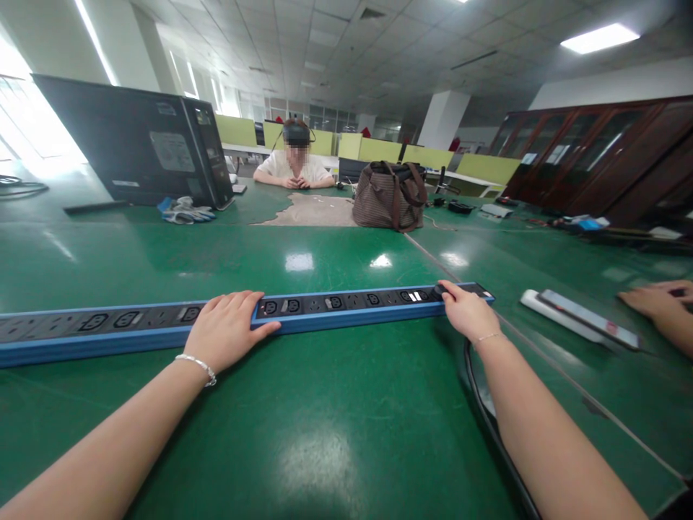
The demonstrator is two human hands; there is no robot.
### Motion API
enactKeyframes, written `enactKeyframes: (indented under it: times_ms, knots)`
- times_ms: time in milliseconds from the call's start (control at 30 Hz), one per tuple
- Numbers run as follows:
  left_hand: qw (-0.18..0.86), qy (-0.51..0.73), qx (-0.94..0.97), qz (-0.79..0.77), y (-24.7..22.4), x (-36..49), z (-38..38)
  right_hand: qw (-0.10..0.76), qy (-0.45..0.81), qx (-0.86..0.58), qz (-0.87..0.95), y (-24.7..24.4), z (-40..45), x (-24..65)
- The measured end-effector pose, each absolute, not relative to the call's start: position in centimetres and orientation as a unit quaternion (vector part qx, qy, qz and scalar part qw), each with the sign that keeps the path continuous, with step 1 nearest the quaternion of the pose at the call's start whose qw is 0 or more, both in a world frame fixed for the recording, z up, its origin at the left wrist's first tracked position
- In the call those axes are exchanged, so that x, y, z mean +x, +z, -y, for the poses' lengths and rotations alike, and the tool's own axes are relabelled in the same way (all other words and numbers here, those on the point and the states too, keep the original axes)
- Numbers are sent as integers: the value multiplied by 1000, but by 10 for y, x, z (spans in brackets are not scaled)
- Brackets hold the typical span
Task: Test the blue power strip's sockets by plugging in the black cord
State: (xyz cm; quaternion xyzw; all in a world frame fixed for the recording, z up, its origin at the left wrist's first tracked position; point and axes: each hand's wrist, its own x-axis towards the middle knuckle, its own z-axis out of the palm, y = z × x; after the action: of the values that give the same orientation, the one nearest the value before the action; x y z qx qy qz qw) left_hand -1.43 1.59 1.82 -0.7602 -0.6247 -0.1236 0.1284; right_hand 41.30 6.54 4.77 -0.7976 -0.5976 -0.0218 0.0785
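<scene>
A long blue power strip [346, 318] with black sockets lies across the green table, running out of view at the left. My left hand [224, 328] grips its middle, fingers over the far edge and thumb along the near side. Near the strip's right end, my right hand [466, 312] is closed on a black plug [437, 292] at the sockets. My fingers partly hide the plug, and I cannot tell how deep it sits. A black cable [479, 404] runs from under my right hand toward the near edge.
A white power bank [563, 318] and a phone [590, 318] lie to the right, near another person's hand [657, 300]. Farther back are a black computer case [146, 144], gloves [185, 210] and a brown bag [387, 195]. A person [295, 162] sits across the table.
</scene>
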Motion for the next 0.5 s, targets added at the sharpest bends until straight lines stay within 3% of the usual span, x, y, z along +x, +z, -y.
enactKeyframes:
  times_ms: [233, 500]
  knots:
    - [131, -122, -758, 627, 18, -14, -15, 82, -118, -737, 661, 45, -60, 411]
    - [132, -117, -756, 630, 17, -15, -16, 85, -126, -769, 622, 47, -55, 409]
